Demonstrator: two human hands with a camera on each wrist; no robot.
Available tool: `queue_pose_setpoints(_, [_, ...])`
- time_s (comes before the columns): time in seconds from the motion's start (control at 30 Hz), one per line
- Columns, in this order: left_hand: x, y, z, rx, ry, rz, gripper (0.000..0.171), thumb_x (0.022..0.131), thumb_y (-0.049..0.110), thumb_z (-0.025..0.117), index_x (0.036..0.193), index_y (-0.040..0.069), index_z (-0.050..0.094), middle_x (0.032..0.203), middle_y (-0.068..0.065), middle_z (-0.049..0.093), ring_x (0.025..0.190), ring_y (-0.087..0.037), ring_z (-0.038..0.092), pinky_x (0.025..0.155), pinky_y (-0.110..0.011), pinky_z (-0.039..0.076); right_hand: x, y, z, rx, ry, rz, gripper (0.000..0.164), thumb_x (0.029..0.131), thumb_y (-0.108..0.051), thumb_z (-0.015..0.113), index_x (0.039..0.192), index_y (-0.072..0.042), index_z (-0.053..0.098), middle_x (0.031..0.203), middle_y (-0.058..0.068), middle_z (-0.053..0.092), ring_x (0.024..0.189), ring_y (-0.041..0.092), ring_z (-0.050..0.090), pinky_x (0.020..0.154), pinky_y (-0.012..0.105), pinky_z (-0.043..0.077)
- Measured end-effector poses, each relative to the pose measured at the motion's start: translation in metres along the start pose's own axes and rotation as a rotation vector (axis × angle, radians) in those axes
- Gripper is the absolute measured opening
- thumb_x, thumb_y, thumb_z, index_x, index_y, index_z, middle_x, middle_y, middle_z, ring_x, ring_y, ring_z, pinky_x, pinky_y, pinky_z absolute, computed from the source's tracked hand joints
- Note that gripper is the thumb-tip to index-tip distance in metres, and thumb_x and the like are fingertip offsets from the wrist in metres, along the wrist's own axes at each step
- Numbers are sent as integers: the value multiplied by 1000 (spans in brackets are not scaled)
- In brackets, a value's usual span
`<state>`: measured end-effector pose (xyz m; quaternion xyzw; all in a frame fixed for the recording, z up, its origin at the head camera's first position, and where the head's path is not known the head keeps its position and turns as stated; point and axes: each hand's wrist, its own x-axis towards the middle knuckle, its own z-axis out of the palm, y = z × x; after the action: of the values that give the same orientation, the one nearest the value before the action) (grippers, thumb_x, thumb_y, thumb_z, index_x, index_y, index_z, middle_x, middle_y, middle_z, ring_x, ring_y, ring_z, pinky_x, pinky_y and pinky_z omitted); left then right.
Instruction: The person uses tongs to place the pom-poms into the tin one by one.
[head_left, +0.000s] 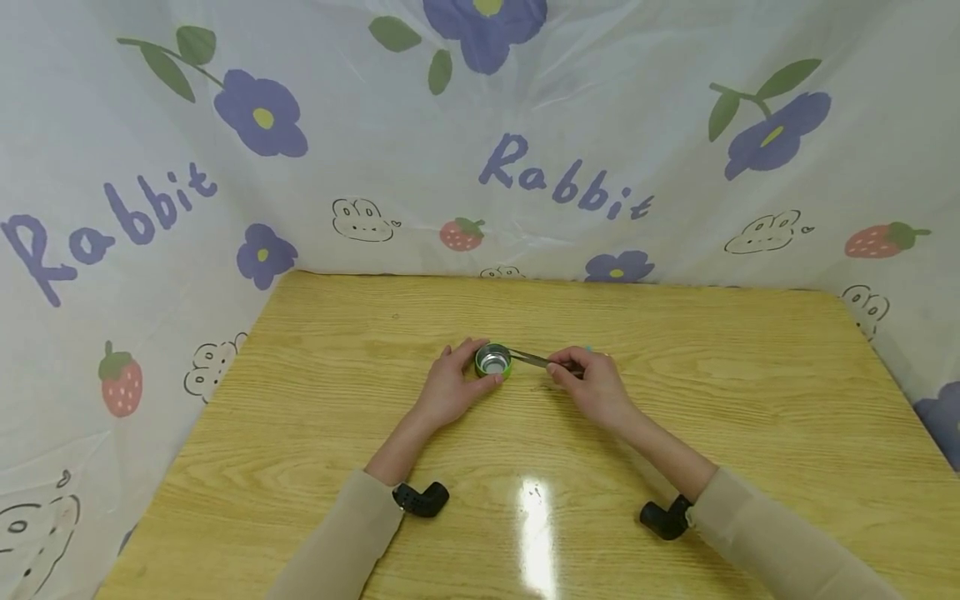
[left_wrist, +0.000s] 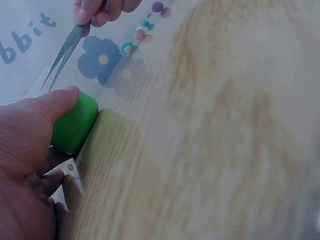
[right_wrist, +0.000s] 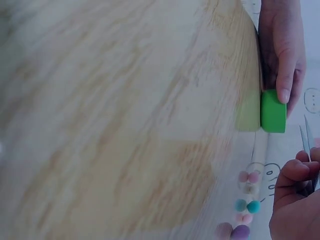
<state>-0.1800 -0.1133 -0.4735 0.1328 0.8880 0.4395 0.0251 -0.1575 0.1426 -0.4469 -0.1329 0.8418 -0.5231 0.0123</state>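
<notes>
My left hand (head_left: pixel 450 390) grips a small green cup (right_wrist: pixel 273 112) by its side, thumb across the near wall. The cup stands upright on the table, and its silvery inside shows in the head view. Metal tweezers (head_left: pixel 531 359) are pinched in my right hand (head_left: pixel 600 392) and point left at the cup. Their tips are slightly apart over the cup's rim, with nothing visible between them. In the left wrist view, a purple ball (left_wrist: pixel 158 6), a pink ball (left_wrist: pixel 139 34) and teal balls (left_wrist: pixel 145 23) lie near my right hand; the head view mostly hides them.
A wood-grain table (head_left: pixel 675 350) spreads under both hands and reflects light near its front. A white cloth (head_left: pixel 420 142) printed with flowers, strawberries and rabbits hangs behind it and at the sides. A black wrist device (head_left: pixel 423 500) sits at the left sleeve, another (head_left: pixel 663 521) at the right.
</notes>
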Motion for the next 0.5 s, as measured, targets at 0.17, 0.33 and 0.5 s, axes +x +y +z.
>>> queue_pose_setpoints(0.17, [0, 0, 1, 2, -5, -5, 63, 92, 29, 80, 147, 9, 56, 147, -18, 56, 148, -39, 34, 125, -51, 12, -3, 3, -9, 66, -6, 12, 19, 104, -8, 62, 115, 6, 69, 97, 17, 69, 87, 33, 70, 70, 28, 58])
queue_pose_setpoints(0.33, [1, 0, 0, -6, -2, -5, 64, 92, 30, 79, 147, 8, 55, 147, -19, 55, 148, -41, 32, 125, -53, 12, -7, 8, -23, 75, -21, 26, 20, 105, -8, 60, 117, 6, 67, 93, 20, 68, 55, 20, 56, 46, 27, 47])
queue_pose_setpoints(0.5, [0, 0, 0, -16, -3, -18, 63, 92, 29, 79, 147, 8, 55, 149, -21, 52, 148, -47, 28, 123, -60, 15, -13, 12, -36, 95, -25, 45, 21, 105, -7, 58, 120, 8, 65, 95, 25, 68, 46, 12, 43, 42, 26, 39])
